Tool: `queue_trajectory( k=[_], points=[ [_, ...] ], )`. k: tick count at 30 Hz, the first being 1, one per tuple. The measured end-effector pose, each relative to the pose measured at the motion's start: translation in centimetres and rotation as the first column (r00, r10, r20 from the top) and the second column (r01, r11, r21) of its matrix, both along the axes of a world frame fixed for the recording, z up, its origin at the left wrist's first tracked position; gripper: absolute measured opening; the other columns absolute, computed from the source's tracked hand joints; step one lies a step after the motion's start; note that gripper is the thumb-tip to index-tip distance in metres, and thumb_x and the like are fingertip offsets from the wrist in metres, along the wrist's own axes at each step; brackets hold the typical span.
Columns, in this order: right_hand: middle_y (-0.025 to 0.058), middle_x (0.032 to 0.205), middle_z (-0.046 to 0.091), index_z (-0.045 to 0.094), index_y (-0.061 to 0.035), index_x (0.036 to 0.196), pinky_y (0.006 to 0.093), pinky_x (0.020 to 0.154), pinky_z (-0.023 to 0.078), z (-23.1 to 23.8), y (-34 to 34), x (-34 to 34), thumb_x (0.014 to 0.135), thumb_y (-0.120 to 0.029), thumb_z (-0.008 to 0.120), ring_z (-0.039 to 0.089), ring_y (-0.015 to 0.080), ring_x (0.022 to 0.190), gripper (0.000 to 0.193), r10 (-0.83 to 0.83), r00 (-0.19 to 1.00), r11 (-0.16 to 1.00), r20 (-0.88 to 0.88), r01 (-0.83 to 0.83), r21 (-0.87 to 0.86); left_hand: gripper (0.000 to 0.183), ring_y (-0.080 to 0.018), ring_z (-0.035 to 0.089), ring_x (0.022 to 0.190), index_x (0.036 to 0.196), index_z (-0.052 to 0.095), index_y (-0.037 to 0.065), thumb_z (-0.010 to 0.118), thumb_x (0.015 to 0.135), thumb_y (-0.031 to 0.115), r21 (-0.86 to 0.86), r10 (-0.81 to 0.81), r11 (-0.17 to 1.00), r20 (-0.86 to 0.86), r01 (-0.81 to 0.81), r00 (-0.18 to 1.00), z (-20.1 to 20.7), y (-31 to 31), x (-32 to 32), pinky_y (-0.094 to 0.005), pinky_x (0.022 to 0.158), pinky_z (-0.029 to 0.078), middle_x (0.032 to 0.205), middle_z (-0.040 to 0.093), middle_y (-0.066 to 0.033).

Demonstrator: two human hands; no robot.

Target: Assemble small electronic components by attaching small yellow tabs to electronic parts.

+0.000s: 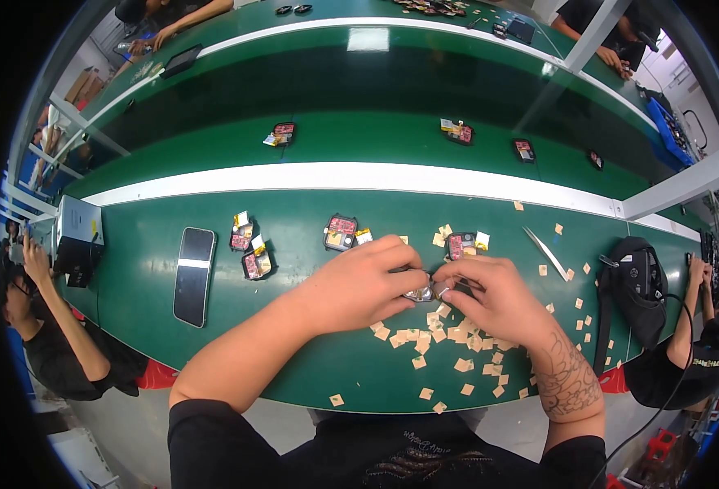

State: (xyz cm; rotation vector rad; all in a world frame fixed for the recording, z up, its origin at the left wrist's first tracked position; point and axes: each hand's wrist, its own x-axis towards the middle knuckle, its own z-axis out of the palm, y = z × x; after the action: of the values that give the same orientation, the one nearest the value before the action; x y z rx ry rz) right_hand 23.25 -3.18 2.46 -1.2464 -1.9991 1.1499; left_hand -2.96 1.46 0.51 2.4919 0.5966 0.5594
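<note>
Close together above the green table, both of my hands work on a small dark device housing (419, 293) with a silvery part inside. My left hand (368, 281) grips the housing from the left, fingers curled round it. The thumb and fingers of my right hand (490, 295) pinch a small greyish piece (441, 288) at the housing's right side; its kind is hard to make out. Just beyond sits an open housing with a red circuit board (462, 244). Many small beige square pads (457, 334) lie scattered under and around my right hand.
White tweezers (545, 251) and a black pouch (641, 281) lie to the right. Leftward are a phone (194, 277) and more open housings (256, 262), (341, 231). A white rail (351, 177) crosses behind. Co-workers sit at both sides and across.
</note>
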Motion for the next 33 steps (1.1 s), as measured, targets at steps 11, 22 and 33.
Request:
queue_trajectory(
  k=[11, 22, 33],
  points=[
    [0.0135, 0.102, 0.072, 0.068, -0.0038, 0.114, 0.0405, 0.075, 0.058, -0.1, -0.4, -0.7, 0.093, 0.001, 0.072, 0.073, 0.0346, 0.087, 0.022, -0.059, 0.997, 0.997, 0.042, 0.057, 0.056, 0.026, -0.0291, 0.064, 0.113, 0.109, 0.073, 0.011, 0.085, 0.086, 0.014, 0.046, -0.003, 0.999, -0.041, 0.005, 0.999, 0.3, -0.3, 0.1, -0.0411, 0.094, 0.057, 0.118, 0.065, -0.0064],
    [0.0155, 0.101, 0.071, 0.068, -0.0021, 0.113, 0.0451, 0.071, 0.058, 0.0, -1.3, -2.2, 0.093, 0.001, 0.072, 0.072, 0.0394, 0.083, 0.021, -0.101, 0.989, 0.983, 0.11, 0.082, 0.164, 0.023, -0.0279, 0.06, 0.108, 0.104, 0.07, 0.007, 0.082, 0.087, 0.016, 0.112, -0.031, 0.993, -0.009, 0.032, 0.999, -0.1, -0.2, 0.5, -0.041, 0.092, 0.056, 0.107, 0.06, -0.0064],
    [0.0171, 0.099, 0.068, 0.069, -0.0012, 0.113, 0.0461, 0.074, 0.056, 0.6, -1.0, -1.6, 0.092, 0.001, 0.071, 0.07, 0.0402, 0.086, 0.021, -0.092, 0.986, 0.981, 0.14, 0.066, 0.181, 0.033, -0.0309, 0.061, 0.104, 0.11, 0.06, 0.008, 0.082, 0.086, 0.017, 0.053, 0.01, 0.999, 0.025, -0.011, 1.0, -0.1, -0.3, 0.7, -0.0436, 0.089, 0.054, 0.102, 0.059, -0.0087]
  ],
)
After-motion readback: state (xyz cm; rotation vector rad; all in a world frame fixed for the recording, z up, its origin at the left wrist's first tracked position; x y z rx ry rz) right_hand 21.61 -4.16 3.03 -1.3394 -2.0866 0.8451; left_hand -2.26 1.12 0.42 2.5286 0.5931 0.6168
